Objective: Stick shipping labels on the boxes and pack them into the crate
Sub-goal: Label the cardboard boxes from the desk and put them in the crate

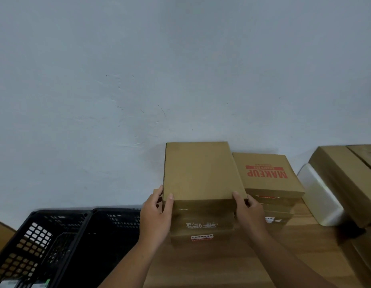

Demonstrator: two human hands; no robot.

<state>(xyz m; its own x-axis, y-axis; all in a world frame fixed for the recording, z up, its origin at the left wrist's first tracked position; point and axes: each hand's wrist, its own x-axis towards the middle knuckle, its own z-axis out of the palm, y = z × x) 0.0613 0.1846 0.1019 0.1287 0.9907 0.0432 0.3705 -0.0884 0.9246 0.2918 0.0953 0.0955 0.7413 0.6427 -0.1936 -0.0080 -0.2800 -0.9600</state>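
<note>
Both hands clamp the top box (198,171), a plain brown carton with no label showing on its lid. The left hand (157,213) holds the near-left corner, thumb on the lid and fingers curled down the left side. The right hand (250,213) grips the near-right corner the same way.

The box sits on a stack of cartons (202,229) near the far edge of the wooden tabletop (211,267), with its far end close to the pale wall (139,80). Whether it rests on the stack or is lifted just clear, I cannot tell. The cartons below show white printed stickers on their near faces.

Just to the right, almost touching, a second stack is topped by the MAKEUP box (265,173), so there is very little room on that side. Further right, by the tabletop's right edge, lie a white wrapped block (319,196) and large cartons (346,183).

Beyond the tabletop's left edge, and lower, stand a black crate (62,212) and, nearer the table, a second black crate (116,209), both with open tops. The path leftward from the box to them is free. The near half of the tabletop is bare wood.
</note>
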